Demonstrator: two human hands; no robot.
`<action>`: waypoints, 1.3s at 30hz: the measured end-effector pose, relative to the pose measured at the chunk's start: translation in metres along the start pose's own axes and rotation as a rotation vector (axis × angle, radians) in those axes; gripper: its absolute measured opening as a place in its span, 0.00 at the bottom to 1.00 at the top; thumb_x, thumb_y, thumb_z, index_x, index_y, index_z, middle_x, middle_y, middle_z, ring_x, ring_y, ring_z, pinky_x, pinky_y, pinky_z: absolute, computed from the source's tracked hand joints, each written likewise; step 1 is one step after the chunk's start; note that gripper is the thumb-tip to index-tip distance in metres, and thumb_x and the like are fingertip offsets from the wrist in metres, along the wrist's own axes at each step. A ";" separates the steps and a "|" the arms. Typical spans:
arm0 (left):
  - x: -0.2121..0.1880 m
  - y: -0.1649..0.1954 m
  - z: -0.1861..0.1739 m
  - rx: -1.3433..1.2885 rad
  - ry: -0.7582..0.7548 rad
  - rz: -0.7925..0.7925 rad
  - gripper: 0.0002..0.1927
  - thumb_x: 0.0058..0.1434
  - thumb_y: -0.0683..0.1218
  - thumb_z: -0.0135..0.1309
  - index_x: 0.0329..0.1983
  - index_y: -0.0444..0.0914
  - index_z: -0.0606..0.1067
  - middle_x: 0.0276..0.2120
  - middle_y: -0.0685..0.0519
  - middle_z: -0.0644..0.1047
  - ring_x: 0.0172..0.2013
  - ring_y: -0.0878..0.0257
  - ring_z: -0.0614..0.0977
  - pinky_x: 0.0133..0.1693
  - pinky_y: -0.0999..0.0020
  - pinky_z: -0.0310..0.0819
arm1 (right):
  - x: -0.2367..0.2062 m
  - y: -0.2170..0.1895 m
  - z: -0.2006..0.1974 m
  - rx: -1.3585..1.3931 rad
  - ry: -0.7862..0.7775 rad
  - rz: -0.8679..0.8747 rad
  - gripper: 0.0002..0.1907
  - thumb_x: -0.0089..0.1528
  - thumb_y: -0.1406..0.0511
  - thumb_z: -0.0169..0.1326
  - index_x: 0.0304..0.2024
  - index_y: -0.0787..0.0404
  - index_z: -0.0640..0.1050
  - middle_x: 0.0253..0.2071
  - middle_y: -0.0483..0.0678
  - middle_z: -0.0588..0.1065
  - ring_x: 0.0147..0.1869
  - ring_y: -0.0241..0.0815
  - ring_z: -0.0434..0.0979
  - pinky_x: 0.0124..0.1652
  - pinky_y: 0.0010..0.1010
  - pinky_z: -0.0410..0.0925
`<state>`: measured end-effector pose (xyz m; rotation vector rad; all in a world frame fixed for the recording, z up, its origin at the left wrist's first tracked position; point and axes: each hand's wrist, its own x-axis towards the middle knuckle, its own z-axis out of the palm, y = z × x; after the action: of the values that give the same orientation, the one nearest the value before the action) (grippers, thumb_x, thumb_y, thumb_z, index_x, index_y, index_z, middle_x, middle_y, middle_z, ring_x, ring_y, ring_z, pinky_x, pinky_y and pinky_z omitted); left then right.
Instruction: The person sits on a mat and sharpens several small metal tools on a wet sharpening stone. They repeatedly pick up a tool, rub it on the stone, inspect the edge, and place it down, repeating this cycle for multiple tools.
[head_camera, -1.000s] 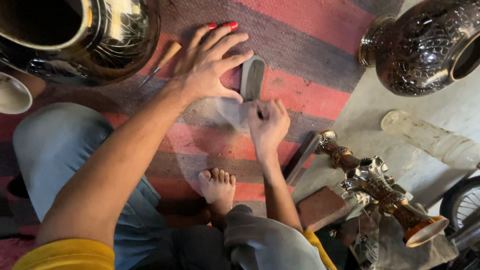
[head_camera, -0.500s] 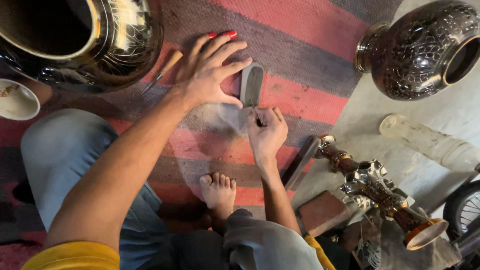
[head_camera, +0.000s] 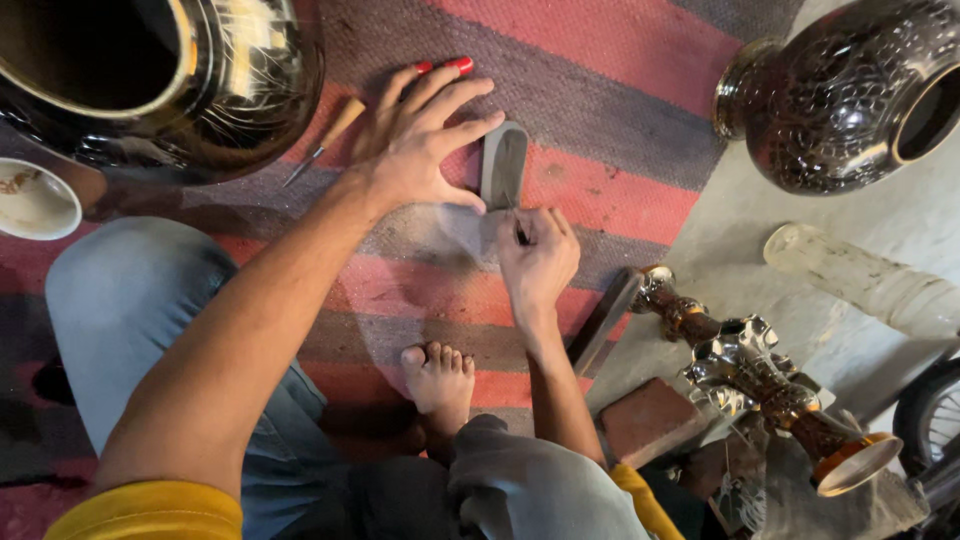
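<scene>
A striped red and grey rug (head_camera: 620, 90) is covering most of the floor, with a large dark metal pot (head_camera: 200, 80) sitting at its upper left corner and an embossed dark vase (head_camera: 820, 100) lying on the pale floor to the right. An ornate metal stand (head_camera: 750, 380) is lying lower right, near a reddish brick (head_camera: 650, 420), and a white bowl (head_camera: 35, 200) is resting at the left edge. The person's left hand (head_camera: 425, 140) is lying flat on the rug, fingers spread wide and gripping nothing, its thumb touching the edge of a small grey sharpening stone (head_camera: 503, 165) and steadying it. The right hand (head_camera: 535, 260) is curling its fingers tightly around a thin dark tool (head_camera: 520, 232), whose tip is touching the near end of the stone. A wooden-handled awl (head_camera: 325, 140) is lying loose just beside the left wrist. The likely risks: the stone is sitting on soft weave and could skid under pressure, sending the tool tip toward the steadying thumb, and a bare foot (head_camera: 440, 375) is resting near the work.
</scene>
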<state>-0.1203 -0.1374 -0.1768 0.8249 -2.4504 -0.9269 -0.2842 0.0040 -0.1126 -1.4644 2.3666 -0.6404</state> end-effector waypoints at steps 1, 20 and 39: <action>-0.001 0.000 0.000 0.011 0.004 0.008 0.52 0.33 0.67 0.75 0.64 0.45 0.78 0.70 0.51 0.66 0.72 0.50 0.60 0.68 0.41 0.49 | 0.003 0.001 0.002 -0.013 -0.011 -0.009 0.06 0.55 0.68 0.64 0.30 0.64 0.79 0.26 0.52 0.71 0.29 0.50 0.74 0.33 0.40 0.67; -0.002 -0.002 0.003 0.036 0.034 0.035 0.51 0.35 0.68 0.76 0.64 0.45 0.78 0.71 0.51 0.66 0.73 0.51 0.61 0.69 0.43 0.49 | 0.028 0.002 0.013 -0.025 0.034 0.000 0.06 0.56 0.68 0.64 0.32 0.62 0.79 0.28 0.51 0.74 0.27 0.49 0.74 0.32 0.39 0.67; -0.002 -0.001 0.000 0.014 0.026 0.022 0.51 0.35 0.68 0.75 0.64 0.45 0.78 0.71 0.51 0.66 0.72 0.50 0.60 0.68 0.42 0.49 | 0.004 0.002 0.003 -0.081 -0.055 0.053 0.06 0.55 0.66 0.64 0.29 0.60 0.79 0.26 0.52 0.76 0.28 0.51 0.77 0.33 0.41 0.68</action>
<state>-0.1181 -0.1372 -0.1777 0.8074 -2.4419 -0.8869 -0.2864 0.0004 -0.1169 -1.4278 2.4059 -0.4908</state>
